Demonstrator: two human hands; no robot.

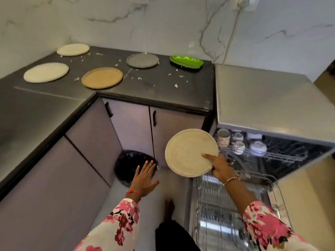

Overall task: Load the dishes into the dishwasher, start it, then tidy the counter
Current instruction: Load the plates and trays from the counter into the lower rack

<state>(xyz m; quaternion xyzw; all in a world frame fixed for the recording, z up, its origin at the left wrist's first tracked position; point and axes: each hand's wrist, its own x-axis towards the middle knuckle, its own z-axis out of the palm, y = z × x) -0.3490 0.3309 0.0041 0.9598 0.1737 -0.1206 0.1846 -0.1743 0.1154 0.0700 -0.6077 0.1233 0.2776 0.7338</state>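
Observation:
My right hand (220, 166) grips the lower right rim of a cream plate (188, 151), thumb on its face, held over the floor just left of the open dishwasher (262, 98). The pulled-out lower rack (272, 185) lies below that hand. Several cups (223, 135) sit in the upper rack (282, 156). My left hand (145, 178) hovers with fingers spread above a black bin (126, 163), holding nothing. On the dark counter (163, 87) lie two white plates (46, 72) (73, 49), a tan plate (102, 77), a grey plate (142, 60) and a green tray (186, 63).
Food scraps (175, 85) are scattered over the counter. Lilac cabinet doors (134, 127) form the corner below it. A bare foot (169, 205) stands on the floor between bin and rack. A cable (233, 29) runs down the marble wall.

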